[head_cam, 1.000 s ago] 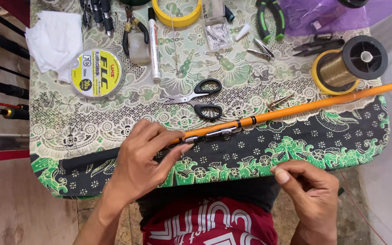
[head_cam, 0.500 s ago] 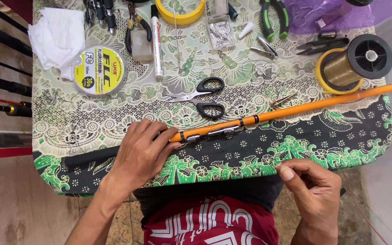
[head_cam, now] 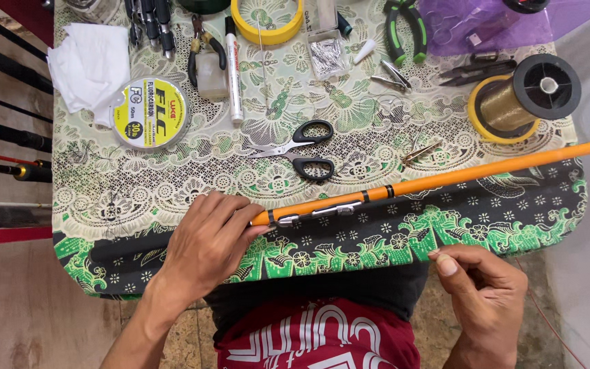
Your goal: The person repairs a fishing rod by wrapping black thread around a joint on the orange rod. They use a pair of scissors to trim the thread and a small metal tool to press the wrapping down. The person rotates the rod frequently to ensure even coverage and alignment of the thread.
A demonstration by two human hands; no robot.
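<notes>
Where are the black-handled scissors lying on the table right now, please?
In the head view the scissors lie mid-table on the patterned cloth, just beyond the orange rod and above the left hand.

One orange rod (head_cam: 445, 179), one pair of scissors (head_cam: 302, 149), two line spools (head_cam: 150, 113) (head_cam: 524, 96) — two hands (head_cam: 206, 242) (head_cam: 483, 294)

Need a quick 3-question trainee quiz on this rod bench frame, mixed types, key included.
1. True or false: the left hand rests on the orange rod.
2. What lies just above the rod, near the table's middle? A) scissors B) white marker C) yellow tape ring
3. Where is the right hand: over the patterned cloth or off its near edge?

Key: 1 true. 2 A. 3 off the near edge, fingers pinched together.
</notes>
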